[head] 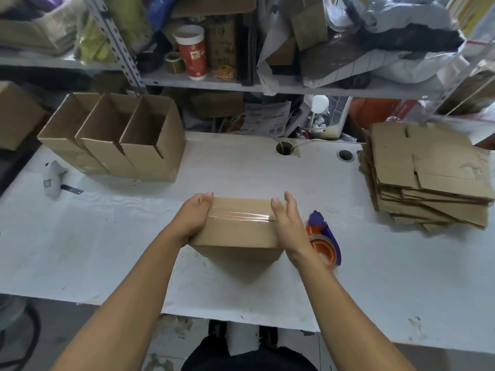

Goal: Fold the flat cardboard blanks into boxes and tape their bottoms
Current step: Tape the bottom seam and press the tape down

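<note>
The cardboard box (238, 226) stands upside down near the middle of the white table (107, 236), its taped bottom facing up, with a strip of clear tape (241, 217) running left to right along the seam. The left hand (191, 219) grips the box's left end at 9 o'clock, fingers curled over the far corner and the thumb side along the near edge. The right hand (288, 222) rests against the right end at 3 o'clock, fingers nearly straight and pointing away from the body, the thumb lying on the end of the tape.

Just beside the right wrist, at 4 o'clock from the box, a purple and orange tape dispenser (325, 241) lies on the table. At 2 o'clock, well apart, sits an untidy stack of flat blanks (428, 178). At 10 o'clock, three finished boxes (115, 140) stand in a row, touching one another, open tops up. Further left, at 9 o'clock, a grey utility knife (55, 178) lies with its blade out. At 12 o'clock, behind the table, a metal shelf (214, 83) carries a red and white cup (192, 52) among bags and cardboard.
</note>
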